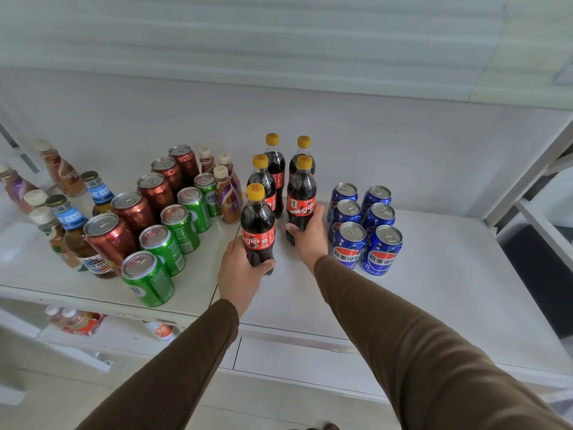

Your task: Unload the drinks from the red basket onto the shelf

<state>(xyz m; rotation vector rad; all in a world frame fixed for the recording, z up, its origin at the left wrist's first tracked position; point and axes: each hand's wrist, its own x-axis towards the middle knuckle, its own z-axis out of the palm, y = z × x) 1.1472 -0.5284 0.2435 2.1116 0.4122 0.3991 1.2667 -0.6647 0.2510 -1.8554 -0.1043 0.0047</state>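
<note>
Five cola bottles with yellow caps stand in two rows on the white shelf point(434, 274). My left hand point(240, 271) grips the front bottle of the left row point(258, 225) near its base. My right hand point(308, 235) grips the front bottle of the right row point(301, 197) low on its body. Both bottles are upright with their bases on or close to the shelf. The red basket is not in view.
Blue cans point(362, 225) stand in two rows right of my right hand. Green cans point(173, 240), dark red cans point(136, 209) and coffee bottles point(228, 197) fill the shelf's left half. A shelf post point(527, 169) rises at right. More drinks lie on a lower shelf point(80, 321).
</note>
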